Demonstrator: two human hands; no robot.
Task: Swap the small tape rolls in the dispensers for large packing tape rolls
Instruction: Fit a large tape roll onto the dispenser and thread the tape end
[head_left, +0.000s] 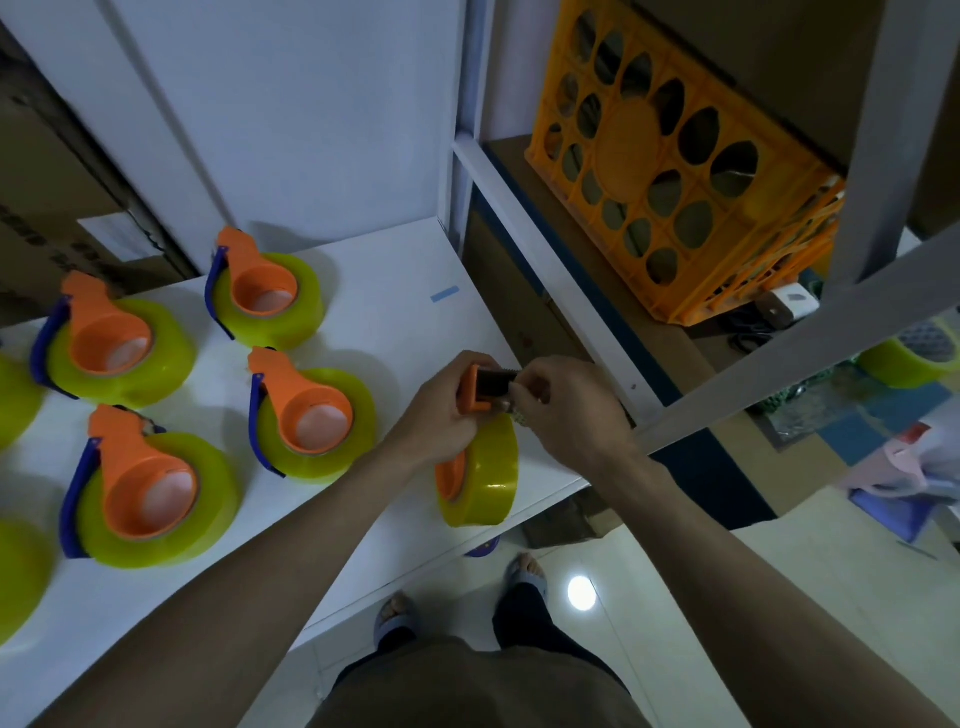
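While the left hand (447, 402) grips an orange dispenser (475, 389) with a yellow roll (485, 473) standing on edge at the white shelf's (395, 322) right edge, the right hand (566, 402) pinches at its cutter end, fingers curled. Four loaded dispensers (306, 410) lie flat to the left. An orange crate (675, 156) sits far right.

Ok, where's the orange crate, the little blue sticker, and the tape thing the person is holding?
orange crate (670, 171), head view, on its holed side wall.
blue sticker (445, 293), head view, on its middle.
held dispenser (485, 387), head view, on its dark cutter head between the hands.
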